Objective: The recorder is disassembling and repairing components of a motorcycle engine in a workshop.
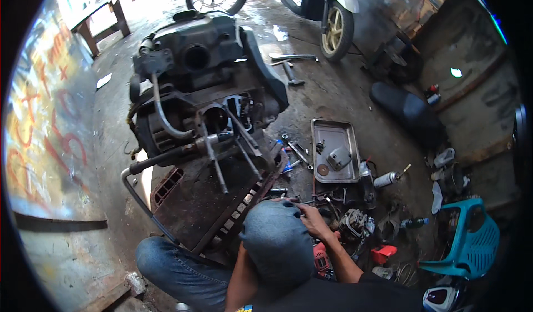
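Down on the workshop floor (114, 145), the person bends to the work near its close edge, and the right hand (313, 222) reaches inward past a rounded grey-blue cloth shape (277, 242) between the forearms. The left hand is hidden behind that cloth, so I can't tell how its fingers are set; the right fingers point forward and inward, but whether they're spread or gripping something I can't tell either. Just beyond them lie loose tools, and to the right hand's right sits a silvery engine part (355, 222), with a red tool (321, 257) closer in, beside the right forearm. Ahead and left, toward the floor's painted-wall edge, stands a big dark machine (194, 40), its cylinder opening exposed and long metal rods (214, 162) jutting out over a dark slotted plate (194, 212). A metal tray (340, 132) lies right of it, a squarish metal part (338, 157) and a small disc (323, 170) near its close edge. Toward the floor's right edge are a spray can (387, 179), a black seat (408, 112) and a teal plastic chair (477, 240).
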The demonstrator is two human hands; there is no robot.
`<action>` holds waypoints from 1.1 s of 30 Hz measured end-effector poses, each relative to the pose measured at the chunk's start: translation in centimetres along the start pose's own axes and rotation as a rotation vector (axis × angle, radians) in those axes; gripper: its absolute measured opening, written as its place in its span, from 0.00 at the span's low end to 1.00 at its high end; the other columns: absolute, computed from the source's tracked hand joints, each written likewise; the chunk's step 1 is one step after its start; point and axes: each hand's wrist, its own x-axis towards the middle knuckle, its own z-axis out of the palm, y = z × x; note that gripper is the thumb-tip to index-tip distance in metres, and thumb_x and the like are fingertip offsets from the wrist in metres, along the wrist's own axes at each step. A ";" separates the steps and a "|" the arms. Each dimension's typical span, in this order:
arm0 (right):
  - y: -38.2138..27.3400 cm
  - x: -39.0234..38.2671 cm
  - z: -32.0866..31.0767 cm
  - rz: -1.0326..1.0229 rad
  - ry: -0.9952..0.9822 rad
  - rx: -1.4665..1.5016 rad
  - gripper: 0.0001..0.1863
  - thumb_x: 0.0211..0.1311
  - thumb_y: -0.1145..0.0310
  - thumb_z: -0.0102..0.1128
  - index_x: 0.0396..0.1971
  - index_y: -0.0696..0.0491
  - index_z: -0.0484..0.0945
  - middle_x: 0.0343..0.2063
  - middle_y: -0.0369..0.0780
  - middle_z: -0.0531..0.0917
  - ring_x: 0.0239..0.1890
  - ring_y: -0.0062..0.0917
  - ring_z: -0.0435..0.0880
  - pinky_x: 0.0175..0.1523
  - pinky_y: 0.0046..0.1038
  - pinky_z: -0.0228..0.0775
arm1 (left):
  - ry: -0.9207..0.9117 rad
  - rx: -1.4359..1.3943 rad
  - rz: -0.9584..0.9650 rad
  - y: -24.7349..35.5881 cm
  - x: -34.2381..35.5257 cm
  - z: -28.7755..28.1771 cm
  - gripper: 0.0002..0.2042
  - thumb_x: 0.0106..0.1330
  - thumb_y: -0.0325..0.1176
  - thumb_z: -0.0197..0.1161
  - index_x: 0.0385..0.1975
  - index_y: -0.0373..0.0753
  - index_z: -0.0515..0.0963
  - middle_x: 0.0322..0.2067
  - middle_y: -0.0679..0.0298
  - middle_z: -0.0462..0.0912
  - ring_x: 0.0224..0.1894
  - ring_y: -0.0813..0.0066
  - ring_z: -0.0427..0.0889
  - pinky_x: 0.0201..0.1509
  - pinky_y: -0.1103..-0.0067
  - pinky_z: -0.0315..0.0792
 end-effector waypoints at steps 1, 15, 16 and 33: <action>0.2 -0.2 0.6 -0.044 0.011 0.038 0.17 0.73 0.64 0.60 0.52 0.60 0.82 0.44 0.53 0.87 0.48 0.40 0.87 0.54 0.35 0.76 | 0.002 -0.005 -0.007 0.0 0.1 -0.1 0.21 0.79 0.46 0.53 0.56 0.36 0.80 0.44 0.58 0.83 0.43 0.70 0.81 0.47 0.75 0.75; 6.0 -7.6 -0.9 0.235 0.385 0.069 0.16 0.71 0.65 0.64 0.52 0.60 0.83 0.44 0.42 0.88 0.48 0.27 0.86 0.56 0.28 0.75 | 0.029 0.104 -0.211 3.5 1.8 1.2 0.22 0.80 0.51 0.50 0.53 0.38 0.82 0.40 0.64 0.85 0.37 0.78 0.79 0.41 0.79 0.74; 5.0 -6.8 -0.3 0.211 0.410 0.139 0.18 0.72 0.65 0.64 0.54 0.60 0.82 0.46 0.41 0.88 0.49 0.25 0.86 0.57 0.27 0.75 | 0.031 0.140 -0.254 3.8 2.0 1.5 0.23 0.81 0.51 0.50 0.53 0.38 0.82 0.40 0.64 0.85 0.36 0.78 0.79 0.41 0.79 0.73; 8.1 -10.5 2.6 0.547 0.104 0.506 0.24 0.80 0.52 0.51 0.42 0.61 0.80 0.31 0.34 0.83 0.35 0.20 0.78 0.42 0.27 0.71 | 0.066 -0.067 0.023 -1.1 3.4 -1.0 0.21 0.80 0.51 0.52 0.38 0.39 0.80 0.27 0.70 0.79 0.26 0.85 0.70 0.31 0.84 0.65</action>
